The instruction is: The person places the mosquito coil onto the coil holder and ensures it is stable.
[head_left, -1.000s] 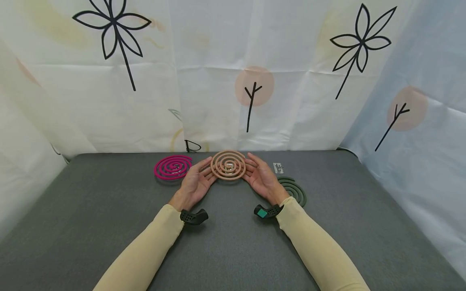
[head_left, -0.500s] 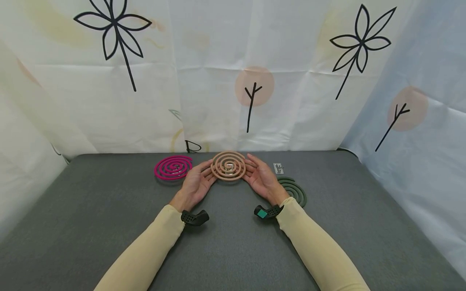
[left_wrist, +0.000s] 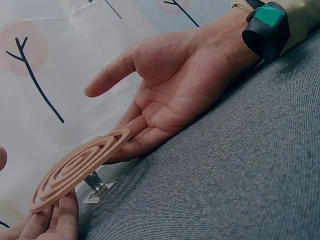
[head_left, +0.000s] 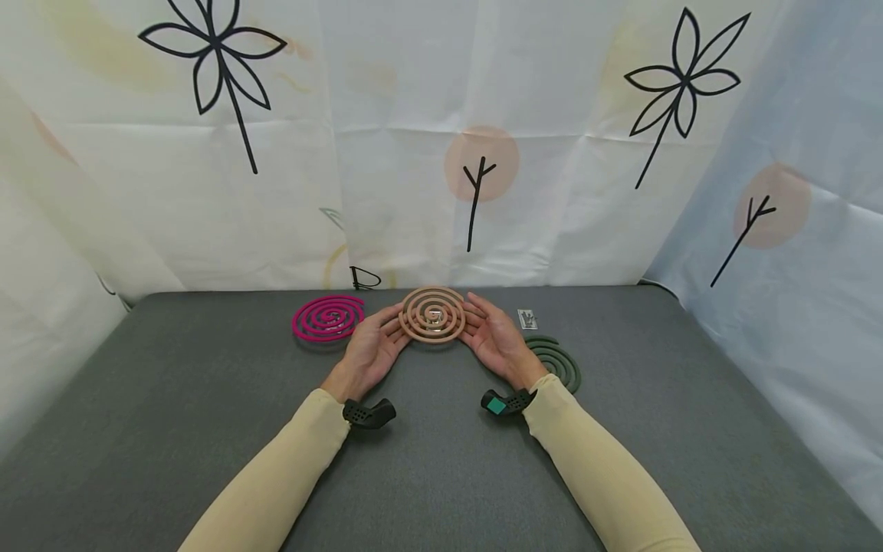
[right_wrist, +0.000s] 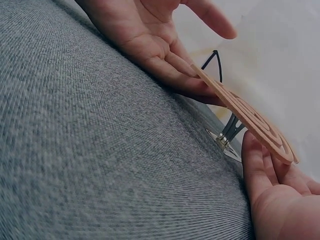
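A tan mosquito coil (left_wrist: 80,170) sits raised and level on a small metal stand (right_wrist: 230,131) that stands on the grey cloth. Palm up, my left hand (head_left: 372,351) reaches to the coil's left side, its extended fingers under the rim. From the opposite side my right hand (head_left: 498,345) mirrors it, fingers beneath the right rim. Both thumbs point away from the coil and pinch nothing. In the wrist views the fingertips are partly hidden below the coil, so I cannot tell how firmly they touch it.
Left of my left hand is a magenta coil (head_left: 327,339), raised above the cloth. A green coil (head_left: 564,360) lies partly behind my right wrist. Behind it is a small flat metal stand (head_left: 527,319). A patterned white curtain (head_left: 400,192) borders the grey-covered table (head_left: 434,475).
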Demonstrator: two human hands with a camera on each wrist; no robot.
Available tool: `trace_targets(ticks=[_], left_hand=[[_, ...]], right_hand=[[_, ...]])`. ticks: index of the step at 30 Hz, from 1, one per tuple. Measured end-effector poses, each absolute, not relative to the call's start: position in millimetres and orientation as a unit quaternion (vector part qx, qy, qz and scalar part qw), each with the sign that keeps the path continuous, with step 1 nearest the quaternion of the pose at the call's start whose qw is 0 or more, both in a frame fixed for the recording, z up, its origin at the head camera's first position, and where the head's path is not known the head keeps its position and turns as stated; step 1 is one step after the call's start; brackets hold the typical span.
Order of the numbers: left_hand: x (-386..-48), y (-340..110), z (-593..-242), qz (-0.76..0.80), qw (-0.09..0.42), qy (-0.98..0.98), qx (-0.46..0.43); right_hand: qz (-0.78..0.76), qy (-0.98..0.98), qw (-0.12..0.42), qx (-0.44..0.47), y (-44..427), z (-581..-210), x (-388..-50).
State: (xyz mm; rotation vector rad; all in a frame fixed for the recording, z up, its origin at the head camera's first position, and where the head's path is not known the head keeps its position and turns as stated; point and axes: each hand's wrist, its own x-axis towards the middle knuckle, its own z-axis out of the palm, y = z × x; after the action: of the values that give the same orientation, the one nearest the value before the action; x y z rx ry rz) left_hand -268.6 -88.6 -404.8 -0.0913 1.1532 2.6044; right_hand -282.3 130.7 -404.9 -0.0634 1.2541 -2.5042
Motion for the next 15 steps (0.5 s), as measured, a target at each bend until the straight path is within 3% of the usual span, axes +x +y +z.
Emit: trace_targets(ticks=[15], left_hand=[[-266.5, -88.6, -405.9, 0.904, 0.141, 0.403, -0.02]], right_hand=[[-0.877, 0.45, 0.168, -0.031, 130.9, -405.7, -282.2]])
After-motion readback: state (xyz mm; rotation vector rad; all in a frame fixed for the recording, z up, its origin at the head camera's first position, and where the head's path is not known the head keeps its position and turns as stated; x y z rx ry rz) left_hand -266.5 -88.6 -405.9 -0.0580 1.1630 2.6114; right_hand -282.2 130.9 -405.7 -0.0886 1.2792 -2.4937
